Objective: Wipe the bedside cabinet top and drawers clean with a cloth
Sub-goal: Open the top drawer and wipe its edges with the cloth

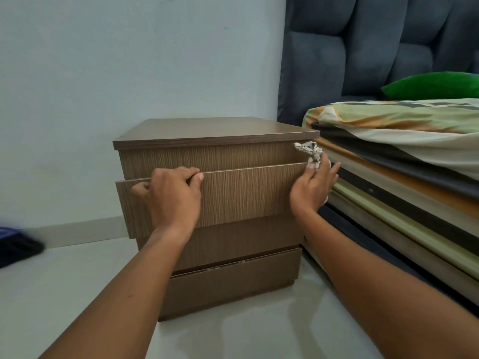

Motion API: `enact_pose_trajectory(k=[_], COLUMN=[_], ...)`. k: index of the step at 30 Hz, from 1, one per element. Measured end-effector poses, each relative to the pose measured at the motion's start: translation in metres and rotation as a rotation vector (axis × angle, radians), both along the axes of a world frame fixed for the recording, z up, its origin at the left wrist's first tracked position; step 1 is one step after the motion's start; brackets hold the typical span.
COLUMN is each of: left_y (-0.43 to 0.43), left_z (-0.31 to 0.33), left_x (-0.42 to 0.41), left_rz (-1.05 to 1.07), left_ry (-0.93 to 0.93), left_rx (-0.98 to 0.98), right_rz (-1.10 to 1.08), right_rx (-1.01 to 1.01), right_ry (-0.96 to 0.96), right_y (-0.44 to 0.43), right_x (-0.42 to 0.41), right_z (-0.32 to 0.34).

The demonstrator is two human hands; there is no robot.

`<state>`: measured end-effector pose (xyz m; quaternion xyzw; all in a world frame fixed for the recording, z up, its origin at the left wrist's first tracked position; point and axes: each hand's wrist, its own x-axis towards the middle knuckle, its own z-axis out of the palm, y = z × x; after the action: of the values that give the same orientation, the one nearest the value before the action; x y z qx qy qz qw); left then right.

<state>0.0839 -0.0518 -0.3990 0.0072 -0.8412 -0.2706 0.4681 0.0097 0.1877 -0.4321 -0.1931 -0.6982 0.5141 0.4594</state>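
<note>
1. Bedside cabinet (207, 130) stood on pale floor (77, 294), wall behind, bed (404, 161) just beside its right.
2. Upper drawer (246, 193) was pulled partway out; lower drawer (233, 283) slightly ajar.
3. Left hand (172, 195) gripped upper drawer's top edge, fingers curled over it.
4. Right hand (312, 187) at drawer's right end, fingers closed on patterned cloth (309, 151) bunched above them.

Floor (77, 294): pale, glossy surface. Bears one brown wood-grain bedside cabinet (233, 255), centre, standing against the far wall. Bed base (388, 250) at right, just beside the cabinet, layered in dark, orange and cream bands. Dark, blurred item (18, 250) at left edge, kind not discernible.
</note>
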Motion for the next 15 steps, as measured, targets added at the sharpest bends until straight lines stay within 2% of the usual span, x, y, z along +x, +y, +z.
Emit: enact_pose_trajectory(k=[3, 9, 13, 15], left_y=[-0.003, -0.011, -0.035, -0.054], left_z=[0.002, 0.002, -0.004, -0.005], left_x=[-0.003, -0.004, -0.002, 0.000], left_rz=[-0.009, -0.089, -0.048, 0.020], left_ry=[-0.010, -0.020, 0.001, 0.007], left_rx=[0.005, 0.025, -0.061, 0.005], right_rz=[-0.008, 0.003, 0.027, 0.061], right_rx=[0.021, 0.538, 0.688, 0.729], right_ry=[0.016, 0.042, 0.117, 0.141], right_y=[-0.003, -0.063, -0.114, -0.135], right_x=[-0.001, 0.010, 0.015, 0.018], right_z=[0.006, 0.004, 0.005, 0.005])
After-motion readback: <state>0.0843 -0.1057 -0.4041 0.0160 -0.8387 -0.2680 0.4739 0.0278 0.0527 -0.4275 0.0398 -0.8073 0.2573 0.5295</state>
